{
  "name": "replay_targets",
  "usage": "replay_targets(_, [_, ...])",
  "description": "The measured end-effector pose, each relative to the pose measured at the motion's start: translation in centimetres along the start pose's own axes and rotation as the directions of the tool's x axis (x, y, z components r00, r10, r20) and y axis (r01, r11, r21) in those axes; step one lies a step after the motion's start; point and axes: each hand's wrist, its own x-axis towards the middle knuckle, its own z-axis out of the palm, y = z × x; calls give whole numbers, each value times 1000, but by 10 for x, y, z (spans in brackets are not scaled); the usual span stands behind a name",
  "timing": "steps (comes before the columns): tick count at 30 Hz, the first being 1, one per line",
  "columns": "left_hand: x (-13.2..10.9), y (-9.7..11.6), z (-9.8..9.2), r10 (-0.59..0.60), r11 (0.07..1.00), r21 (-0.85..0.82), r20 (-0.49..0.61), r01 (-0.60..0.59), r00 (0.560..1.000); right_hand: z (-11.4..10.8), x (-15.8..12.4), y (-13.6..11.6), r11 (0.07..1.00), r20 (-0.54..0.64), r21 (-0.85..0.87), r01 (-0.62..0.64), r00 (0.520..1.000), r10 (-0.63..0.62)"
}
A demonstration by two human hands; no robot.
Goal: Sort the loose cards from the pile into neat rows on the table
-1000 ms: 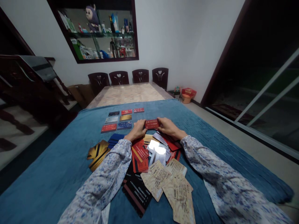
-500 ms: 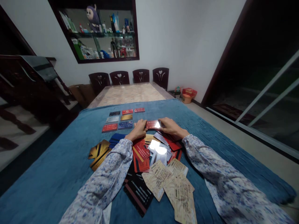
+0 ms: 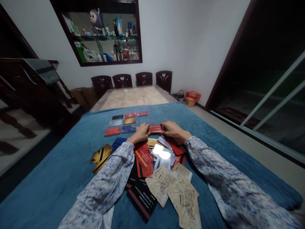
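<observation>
A red card (image 3: 155,128) lies between my two hands, held by its short ends. My left hand (image 3: 141,133) is closed on its left end, and my right hand (image 3: 173,130) grips the right end. Just below is a loose heap of cards: red cards (image 3: 144,159), silver-white cards (image 3: 163,158), beige cards (image 3: 162,183), black cards (image 3: 142,198). Gold cards (image 3: 103,156) and blue cards (image 3: 118,143) lie by my left forearm. Beyond my left hand, several cards sit in rows, among them a red one (image 3: 112,131) and a dark blue one (image 3: 128,128).
A blue cloth (image 3: 59,165) covers the near part of the table; the bare marble-look top (image 3: 133,94) shows beyond it. Dark chairs (image 3: 144,79) stand at the far end. On the floor to the right is an orange bucket (image 3: 190,101).
The red card between my hands has tilted, so the bright glare on it is gone and its print shows. Both hands keep nearly the same place.
</observation>
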Motion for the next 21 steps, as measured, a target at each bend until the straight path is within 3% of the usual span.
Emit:
replay_targets(10, [4,-9,-20,4,1000,20,0,-4,1000,-9,16,-2,1000,34,-25,19,999,-18])
replay_targets(21, [19,-25,-39,-36,984,175,57,25,998,-7,54,-1,998,66,-13,67,996,-66])
